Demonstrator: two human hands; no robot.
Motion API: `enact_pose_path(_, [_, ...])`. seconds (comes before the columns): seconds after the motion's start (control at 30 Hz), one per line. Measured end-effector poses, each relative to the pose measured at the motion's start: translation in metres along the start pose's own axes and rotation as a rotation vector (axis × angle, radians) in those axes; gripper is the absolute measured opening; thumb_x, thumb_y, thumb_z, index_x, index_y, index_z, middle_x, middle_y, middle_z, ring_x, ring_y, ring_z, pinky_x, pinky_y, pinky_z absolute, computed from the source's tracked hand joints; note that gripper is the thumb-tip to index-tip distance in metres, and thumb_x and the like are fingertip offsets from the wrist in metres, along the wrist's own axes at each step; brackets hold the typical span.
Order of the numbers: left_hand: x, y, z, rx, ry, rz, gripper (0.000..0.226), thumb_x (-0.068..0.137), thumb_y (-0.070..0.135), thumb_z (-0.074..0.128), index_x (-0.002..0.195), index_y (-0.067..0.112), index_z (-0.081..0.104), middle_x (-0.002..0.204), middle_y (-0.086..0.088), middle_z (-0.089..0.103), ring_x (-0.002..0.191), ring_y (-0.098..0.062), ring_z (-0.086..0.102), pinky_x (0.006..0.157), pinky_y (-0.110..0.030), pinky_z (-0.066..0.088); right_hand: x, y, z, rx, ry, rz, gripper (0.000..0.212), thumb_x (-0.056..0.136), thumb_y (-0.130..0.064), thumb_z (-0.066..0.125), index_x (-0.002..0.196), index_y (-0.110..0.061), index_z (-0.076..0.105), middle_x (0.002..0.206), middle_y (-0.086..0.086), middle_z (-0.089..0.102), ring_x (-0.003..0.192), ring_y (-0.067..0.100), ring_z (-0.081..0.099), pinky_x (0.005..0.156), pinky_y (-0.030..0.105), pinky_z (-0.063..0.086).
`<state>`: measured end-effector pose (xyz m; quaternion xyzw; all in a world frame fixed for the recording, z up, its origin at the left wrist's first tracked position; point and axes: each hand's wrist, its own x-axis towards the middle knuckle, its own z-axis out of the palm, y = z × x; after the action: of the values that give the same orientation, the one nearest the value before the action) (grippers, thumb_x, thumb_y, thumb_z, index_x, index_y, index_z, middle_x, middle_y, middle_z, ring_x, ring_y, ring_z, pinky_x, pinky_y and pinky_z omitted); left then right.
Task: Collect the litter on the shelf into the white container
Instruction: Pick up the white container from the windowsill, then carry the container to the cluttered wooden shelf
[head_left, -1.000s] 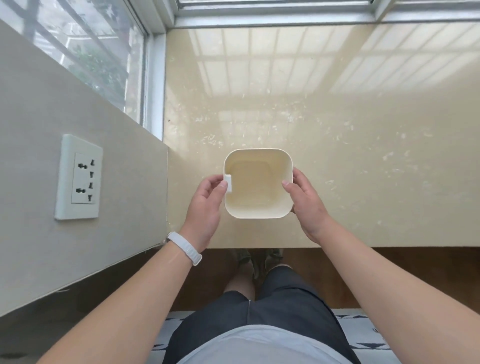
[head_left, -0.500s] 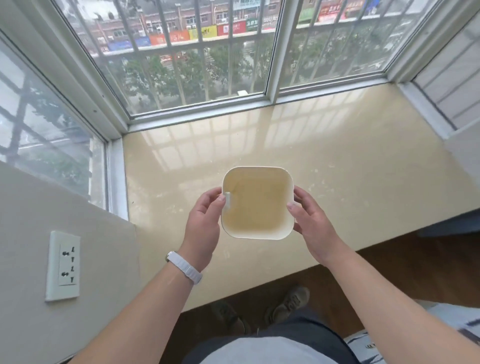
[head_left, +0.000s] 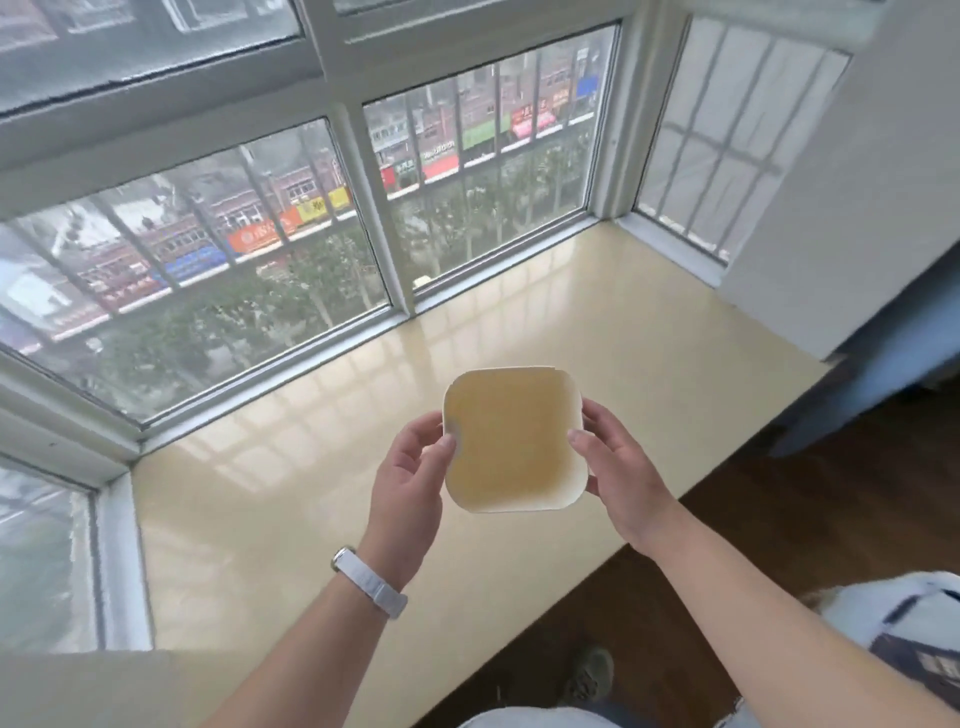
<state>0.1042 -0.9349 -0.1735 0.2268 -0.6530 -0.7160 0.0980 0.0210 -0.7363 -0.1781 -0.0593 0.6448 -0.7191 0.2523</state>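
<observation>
I hold a square white container (head_left: 511, 441) with rounded corners above the beige shelf (head_left: 322, 499), its open top facing me; nothing lies inside. My left hand (head_left: 410, 483) grips its left wall, thumb on the rim by a small tab. My right hand (head_left: 618, 467) grips its right wall. A white band sits on my left wrist. No litter shows on the visible part of the shelf.
Windows (head_left: 249, 249) with white frames bound the shelf at the back, left and right. A white wall (head_left: 852, 218) stands at the right. Dark wooden floor (head_left: 779, 530) lies below the shelf's front edge, with my shoe (head_left: 587, 670) on it.
The view has tilted up and turned right, from the shelf's left end with the wall socket to the windows and right corner. The container stays held in both hands, lifted off the shelf.
</observation>
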Motion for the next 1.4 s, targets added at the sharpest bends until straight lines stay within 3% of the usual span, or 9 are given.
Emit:
enact_pose_path(0.1, [0.016,0.008,0.057,0.047,-0.078,0.005,0.034,0.083,0.033,0.060,0.115,0.023,0.065,0.109,0.002,0.073,0.105,-0.021,0.067,0.088,-0.036,0.051,-0.002,-0.008,-0.054,0.026,0.081,-0.016,0.035,0.095,-0.028,0.052,0.129,-0.034,0.054,0.128,-0.010,0.061,0.111,0.012,0.062,0.083,0.033,0.051])
enact_pose_path(0.23, [0.031,0.014,0.137,0.096,-0.195,0.034,0.021,0.084,0.033,0.060,0.102,0.038,0.070,0.108,0.004,0.073,0.103,-0.019,0.067,0.089,-0.038,0.051,-0.008,-0.019,-0.126,0.068,0.200,-0.046,0.031,0.100,-0.022,0.047,0.124,-0.038,0.057,0.125,-0.012,0.062,0.110,0.010,0.062,0.086,0.035,0.050])
enact_pose_path(0.43, [0.043,0.016,0.251,0.150,-0.389,0.062,0.025,0.086,0.032,0.060,0.109,0.031,0.069,0.112,0.004,0.072,0.108,-0.021,0.065,0.093,-0.044,0.050,-0.035,-0.033,-0.222,0.108,0.401,-0.080,0.031,0.100,-0.021,0.045,0.117,-0.043,0.061,0.125,-0.012,0.063,0.112,0.013,0.061,0.097,0.046,0.048])
enact_pose_path(0.67, [0.041,0.020,0.358,0.191,-0.638,0.089,0.024,0.088,0.028,0.058,0.110,0.027,0.069,0.112,0.003,0.071,0.109,-0.020,0.064,0.097,-0.053,0.048,-0.082,-0.049,-0.296,0.178,0.682,-0.179,0.031,0.101,-0.015,0.043,0.117,-0.036,0.058,0.107,-0.022,0.069,0.099,0.002,0.065,0.082,0.032,0.054])
enact_pose_path(0.87, [0.043,0.015,0.428,0.196,-0.797,0.083,0.020,0.096,0.016,0.056,0.111,0.021,0.069,0.111,-0.001,0.071,0.107,-0.022,0.064,0.097,-0.055,0.049,-0.108,-0.050,-0.337,0.197,0.868,-0.186,0.030,0.100,-0.014,0.045,0.116,-0.036,0.058,0.110,-0.018,0.068,0.101,0.003,0.063,0.086,0.034,0.053])
enact_pose_path(1.17, [0.077,0.002,0.524,0.165,-0.957,0.014,0.020,0.097,0.016,0.055,0.111,0.018,0.069,0.111,0.000,0.071,0.106,-0.019,0.065,0.095,-0.053,0.050,-0.093,-0.057,-0.404,0.195,1.050,-0.141,0.029,0.100,-0.014,0.046,0.119,-0.032,0.058,0.104,-0.018,0.070,0.095,0.000,0.065,0.066,0.018,0.053])
enact_pose_path(1.4, [0.124,0.005,0.610,0.119,-1.070,-0.025,0.018,0.096,0.021,0.056,0.107,0.024,0.070,0.107,0.003,0.071,0.104,-0.019,0.066,0.090,-0.047,0.052,-0.059,-0.093,-0.474,0.126,1.126,-0.066,0.025,0.099,-0.023,0.047,0.118,-0.035,0.060,0.114,-0.011,0.069,0.106,0.010,0.064,0.089,0.035,0.052])
